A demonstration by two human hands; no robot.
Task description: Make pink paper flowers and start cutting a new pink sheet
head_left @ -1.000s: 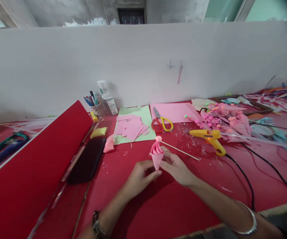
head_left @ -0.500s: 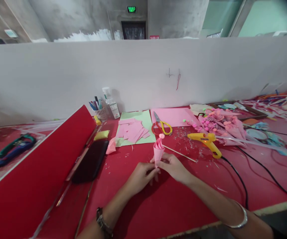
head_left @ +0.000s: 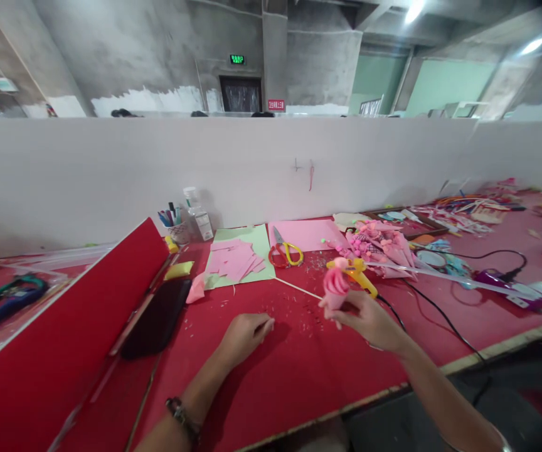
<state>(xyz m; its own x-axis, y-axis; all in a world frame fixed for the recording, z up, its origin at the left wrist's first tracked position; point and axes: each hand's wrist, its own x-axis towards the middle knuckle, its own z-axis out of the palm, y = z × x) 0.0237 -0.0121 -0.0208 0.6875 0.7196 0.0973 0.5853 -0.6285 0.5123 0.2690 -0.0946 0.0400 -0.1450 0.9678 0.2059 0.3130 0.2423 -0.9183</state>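
A pink paper cone (head_left: pixel 335 290) with a swirled top and a small pom-pom stands upright in my right hand (head_left: pixel 369 319), pinched near its base and raised in front of the hot glue gun. That yellow glue gun (head_left: pixel 361 276) lies partly hidden behind the cone and fingers. My left hand (head_left: pixel 247 334) rests on the red table (head_left: pixel 294 383), apart from the cone, its fingers curled together with nothing visible in them. Between the hands and the paper lies a thin pale stick (head_left: pixel 298 288), its right end reaching behind my right fingertips.
Scissors (head_left: pixel 286 253) lie beside a stack of pink paper pieces (head_left: pixel 236 258) on a green sheet (head_left: pixel 221 235). Farther right is a pile of pink paper cones (head_left: pixel 384 248). A black phone (head_left: pixel 157 320) leans near the red board (head_left: pixel 78 333). Cables cross the right side.
My left hand has let go of the cone and drawn a little left. The right hand has carried the cone right, toward the glue gun. The camera view has tilted up and turned right.
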